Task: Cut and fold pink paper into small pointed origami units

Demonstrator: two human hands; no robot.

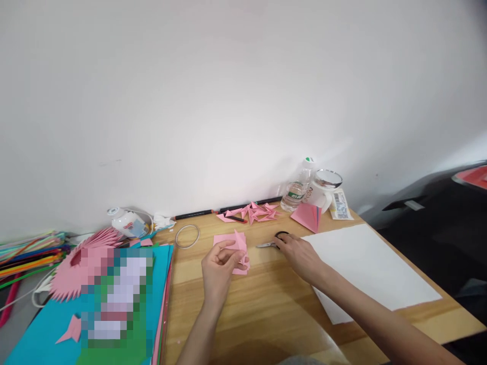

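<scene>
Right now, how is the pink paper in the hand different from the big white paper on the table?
The pink paper is folded and held up in the left hand; the white sheet lies flat and unfolded on the wooden table. The pink paper looks much smaller than the white sheet. The right hand rests at the white sheet's edge, touching the scissors. Both are plain paper without print.

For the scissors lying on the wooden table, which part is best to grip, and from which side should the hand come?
Probably the black handle loops. The scissors lie flat, blades pointing left toward the pink folded paper in the left hand, handles on the right. The right hand already rests at the handles, so coming from the right and above, fingers into the loops, looks easiest and keeps away from the tips.
</scene>
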